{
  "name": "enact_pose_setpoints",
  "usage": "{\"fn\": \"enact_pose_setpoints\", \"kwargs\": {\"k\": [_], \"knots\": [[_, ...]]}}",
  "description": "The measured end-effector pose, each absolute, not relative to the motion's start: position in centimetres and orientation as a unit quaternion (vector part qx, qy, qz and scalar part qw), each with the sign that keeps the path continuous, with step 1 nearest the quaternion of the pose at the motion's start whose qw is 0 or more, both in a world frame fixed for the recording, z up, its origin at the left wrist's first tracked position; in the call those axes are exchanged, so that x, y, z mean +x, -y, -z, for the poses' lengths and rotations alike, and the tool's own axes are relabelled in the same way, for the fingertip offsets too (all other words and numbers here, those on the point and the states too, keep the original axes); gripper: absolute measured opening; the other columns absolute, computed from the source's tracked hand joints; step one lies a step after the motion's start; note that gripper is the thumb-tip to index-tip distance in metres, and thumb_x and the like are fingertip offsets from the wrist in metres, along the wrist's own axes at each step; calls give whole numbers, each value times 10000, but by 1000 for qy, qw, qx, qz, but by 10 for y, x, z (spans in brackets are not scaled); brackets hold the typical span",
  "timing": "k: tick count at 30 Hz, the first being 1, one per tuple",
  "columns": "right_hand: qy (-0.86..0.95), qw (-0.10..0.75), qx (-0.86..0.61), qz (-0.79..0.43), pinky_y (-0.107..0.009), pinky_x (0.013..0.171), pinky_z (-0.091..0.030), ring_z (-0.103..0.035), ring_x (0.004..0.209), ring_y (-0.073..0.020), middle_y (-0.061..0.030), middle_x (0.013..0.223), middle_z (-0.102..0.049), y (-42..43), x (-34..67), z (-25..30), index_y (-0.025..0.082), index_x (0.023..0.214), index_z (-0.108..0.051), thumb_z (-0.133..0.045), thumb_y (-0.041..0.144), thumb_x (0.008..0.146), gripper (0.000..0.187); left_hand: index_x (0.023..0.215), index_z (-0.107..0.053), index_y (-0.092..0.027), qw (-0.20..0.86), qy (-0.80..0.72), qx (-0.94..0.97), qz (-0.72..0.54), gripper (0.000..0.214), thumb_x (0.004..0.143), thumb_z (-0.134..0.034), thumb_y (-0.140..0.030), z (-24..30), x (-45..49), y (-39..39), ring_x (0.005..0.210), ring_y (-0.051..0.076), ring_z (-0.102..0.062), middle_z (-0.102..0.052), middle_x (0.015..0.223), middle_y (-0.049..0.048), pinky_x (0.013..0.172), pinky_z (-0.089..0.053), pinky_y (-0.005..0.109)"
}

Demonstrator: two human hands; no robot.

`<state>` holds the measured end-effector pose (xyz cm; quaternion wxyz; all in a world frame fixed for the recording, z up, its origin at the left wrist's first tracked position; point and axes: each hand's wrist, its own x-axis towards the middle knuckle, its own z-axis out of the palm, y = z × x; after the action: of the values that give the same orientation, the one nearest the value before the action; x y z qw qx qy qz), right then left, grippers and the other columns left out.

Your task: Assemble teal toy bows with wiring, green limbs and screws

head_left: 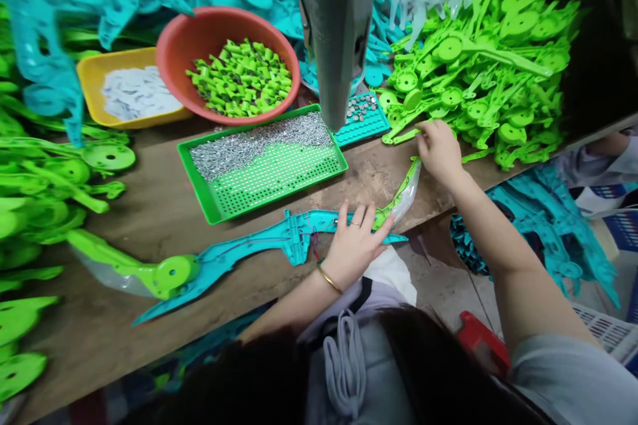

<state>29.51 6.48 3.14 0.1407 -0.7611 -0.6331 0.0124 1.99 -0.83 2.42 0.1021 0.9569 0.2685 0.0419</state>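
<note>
A toy bow (239,243) of blue plastic lies along the front of the bench, with its inner ribs facing up. One green limb with a clear strip (124,267) sits at its left end. Another green limb (399,202), also backed by clear plastic, curves up at its right end. My left hand (353,239) rests with fingers spread across the bow near that right joint. Beyond the right limb's tip, my right hand (438,149) has its fingers drawn together beside a loose green part (399,137). Whatever is between those fingertips is hidden.
A green tray (219,209) of metal screws lies behind the bow. Behind it stand a red bowl (167,56) of green pieces and a yellow tray (90,86). A grey tool (333,40) hangs above a small blue tray (369,121). Green parts (478,73) are heaped right.
</note>
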Motion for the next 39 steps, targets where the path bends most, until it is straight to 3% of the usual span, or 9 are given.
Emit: {"fn": "enact_pose_setpoints", "kwargs": {"k": [3, 6, 12, 17, 22, 31, 36, 39], "knots": [[677, 99, -729, 35, -457, 964, -440, -532, 1150, -301, -144, 1220, -613, -89, 296, -32, 184, 1148, -620, -385, 147, 884, 355, 1392, -518, -278, 94, -280, 954, -43, 616, 842, -665, -514, -28, 22, 11, 1293, 352, -511, -562, 1382, 201, 1114, -317, 620], [656, 142, -739, 64, -462, 993, -430, -524, 1153, -300, -158, 1212, -605, -106, 298, -34, 167, 1200, -588, -377, 134, 872, 392, 1390, -520, -270, 93, -284, 953, -47, 656, 813, -693, -532, -29, 24, 13, 1294, 350, -513, -563, 1376, 211, 1111, -330, 612], [661, 129, -735, 84, -541, 999, -421, -485, 1224, -374, -221, 1347, -533, -128, 301, -42, 109, 1396, -451, -510, 464, 893, 619, 1401, -509, -258, 84, -292, 951, -53, 659, 828, -674, -538, -26, 24, 15, 1302, 347, -509, -568, 1368, 213, 1123, -323, 603], [571, 179, -781, 180, -627, 1063, -314, -440, 1283, -358, -226, 1350, -496, -157, 345, -58, 141, 1395, -421, -343, 386, 965, 502, 1424, -483, -279, 87, -298, 949, -52, 671, 830, -681, -519, -21, 23, 18, 1307, 346, -510, -536, 1413, 208, 1106, -354, 590], [479, 168, -836, 208, -679, 1083, -223, -456, 1243, -357, -231, 1250, -544, -168, 383, -71, 123, 1223, -563, -417, 320, 931, 382, 1428, -477, -267, 81, -301, 949, -48, 671, 841, -660, -535, -20, 24, 19, 1301, 345, -518, -524, 1421, 221, 1106, -354, 582], [604, 134, -772, 145, -587, 1039, -321, -526, 1165, -300, -143, 1180, -611, -146, 382, -87, 169, 1116, -640, -330, 211, 955, 352, 1398, -506, -250, 94, -298, 949, -45, 619, 854, -655, -504, -22, 27, 16, 1297, 340, -519, -554, 1382, 214, 1112, -345, 570], [564, 119, -809, 114, -521, 1048, -319, -499, 1229, -300, -195, 1289, -590, -150, 391, -106, 133, 1229, -631, -438, 121, 889, 392, 1413, -491, -273, 78, -299, 950, -45, 635, 853, -643, -530, -19, 26, 17, 1261, 330, -556, -552, 1386, 206, 1106, -364, 556], [485, 125, -861, 85, -468, 1019, -327, -520, 1190, -270, -230, 1262, -610, -157, 407, -124, 79, 1167, -667, -431, 56, 863, 385, 1419, -486, -284, 83, -302, 949, -42, 630, 860, -630, -535, -18, 26, 17, 1282, 330, -544, -546, 1396, 204, 1110, -364, 560]]}}
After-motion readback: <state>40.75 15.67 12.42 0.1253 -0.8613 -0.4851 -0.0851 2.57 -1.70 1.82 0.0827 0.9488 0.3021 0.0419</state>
